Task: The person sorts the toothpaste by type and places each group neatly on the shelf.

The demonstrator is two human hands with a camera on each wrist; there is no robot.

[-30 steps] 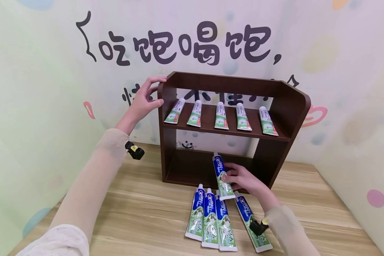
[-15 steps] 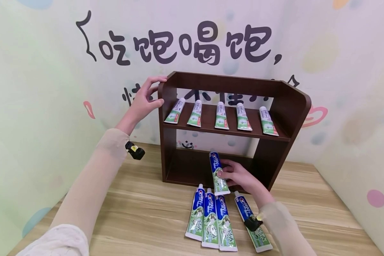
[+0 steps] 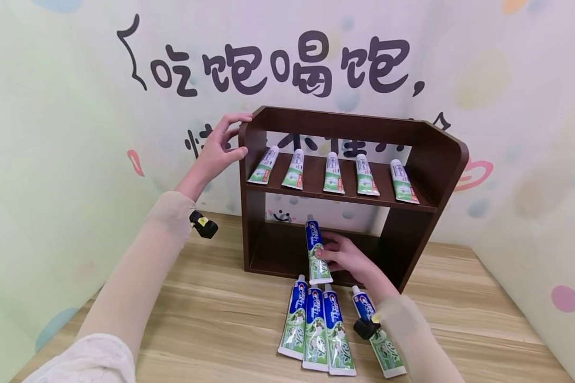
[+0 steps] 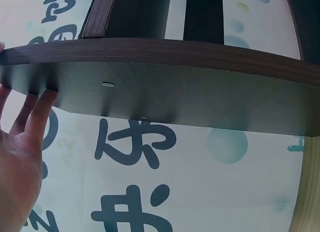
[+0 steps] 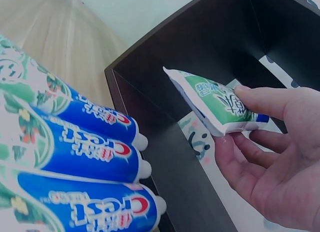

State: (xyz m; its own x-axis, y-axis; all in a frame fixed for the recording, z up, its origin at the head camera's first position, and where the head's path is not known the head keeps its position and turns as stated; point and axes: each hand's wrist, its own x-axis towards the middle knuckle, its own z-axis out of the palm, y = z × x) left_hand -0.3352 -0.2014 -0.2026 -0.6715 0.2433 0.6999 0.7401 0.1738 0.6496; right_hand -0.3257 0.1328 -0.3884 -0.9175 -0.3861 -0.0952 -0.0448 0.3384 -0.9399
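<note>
A dark brown two-tier shelf (image 3: 340, 199) stands on the table. My left hand (image 3: 216, 150) holds its left side panel near the top, a finger over the edge and the thumb at the front edge. In the left wrist view, other fingers (image 4: 40, 115) of it press the panel's outer face. My right hand (image 3: 346, 257) pinches a blue and green toothpaste tube (image 3: 315, 247) between thumb and fingers. The tube is raised in front of the lower compartment, cap end towards the back. In the right wrist view, the thumb lies on the tube's printed face (image 5: 220, 100).
Several white and green toothpaste tubes (image 3: 333, 175) lie in a spaced row on the upper tier. Before the shelf, on the wooden table (image 3: 206, 319), three blue and green tubes (image 3: 314, 330) lie side by side. Another such tube (image 3: 387, 354) lies to their right, partly behind my right wrist camera.
My right hand has moved left with the toothpaste tube, slightly up and towards the lower compartment. The left hand stays on the shelf's side panel.
</note>
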